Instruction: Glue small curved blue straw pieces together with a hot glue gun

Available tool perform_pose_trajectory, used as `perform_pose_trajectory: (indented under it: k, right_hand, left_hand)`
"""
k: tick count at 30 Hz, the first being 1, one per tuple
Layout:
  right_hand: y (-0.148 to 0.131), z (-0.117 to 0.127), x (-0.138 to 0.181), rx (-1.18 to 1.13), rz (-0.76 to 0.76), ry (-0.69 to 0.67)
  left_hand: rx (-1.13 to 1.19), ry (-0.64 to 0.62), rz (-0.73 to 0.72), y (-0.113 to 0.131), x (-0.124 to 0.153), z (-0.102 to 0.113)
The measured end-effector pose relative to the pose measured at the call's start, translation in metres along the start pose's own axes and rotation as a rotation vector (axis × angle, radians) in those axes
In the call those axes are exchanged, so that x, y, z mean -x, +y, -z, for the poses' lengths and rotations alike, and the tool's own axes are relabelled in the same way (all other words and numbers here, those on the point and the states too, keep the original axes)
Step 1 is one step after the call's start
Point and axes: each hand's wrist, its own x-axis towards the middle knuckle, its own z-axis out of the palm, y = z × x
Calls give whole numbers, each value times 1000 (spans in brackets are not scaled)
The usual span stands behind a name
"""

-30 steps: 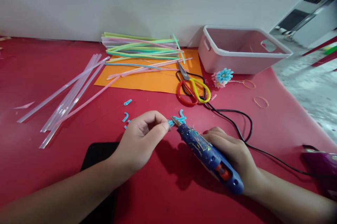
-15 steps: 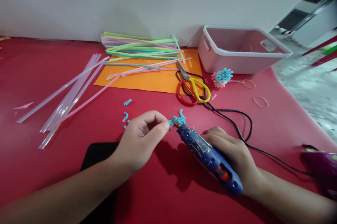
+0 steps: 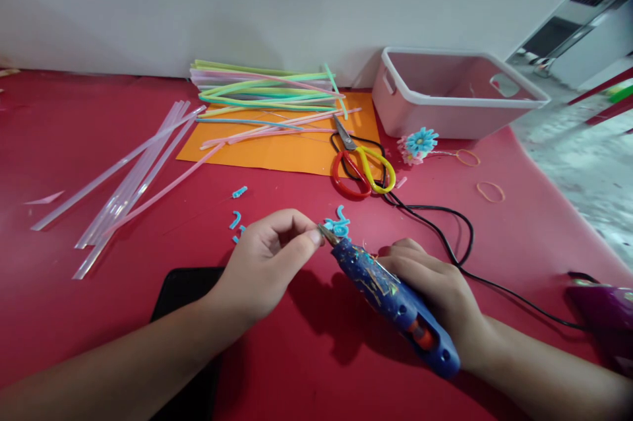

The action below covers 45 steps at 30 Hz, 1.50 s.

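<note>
My left hand [image 3: 264,262] is pinched shut on a small blue straw piece [image 3: 337,226] just above the red table [image 3: 74,315]. My right hand [image 3: 438,289] grips a blue glue gun [image 3: 390,302], and the gun's metal tip touches the blue piece right by my left fingertips. A black cord [image 3: 459,229] runs from the gun off to the right. A few loose blue straw bits [image 3: 236,218] lie to the left of my left hand.
Red and yellow scissors [image 3: 359,167] lie on an orange sheet [image 3: 287,147] beside coloured straws [image 3: 262,94]. Clear straws [image 3: 128,183] lie left. A white bin [image 3: 455,94], a blue straw flower [image 3: 418,144] and rubber bands [image 3: 489,191] sit right. A black pad [image 3: 185,289] lies under my left arm; a purple object [image 3: 606,312] is far right.
The glue gun's tip has shifted slightly left toward my left fingertips and the blue piece has turned a little. Both hands stay in place.
</note>
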Motion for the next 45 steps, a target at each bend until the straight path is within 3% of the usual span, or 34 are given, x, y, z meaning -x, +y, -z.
perform_pose_trajectory:
  k: [19,35,45]
  right_hand:
    - [3,-3,6,5,-60,7]
    - [1,0,2,0,-4,17]
    - [3,-2,8,53,-130,83]
  left_hand:
    - [-1,3,-7,-3,1,0]
    - [7,-2,-15,-6,0,1]
    - [53,28,-18,-6,1,0]
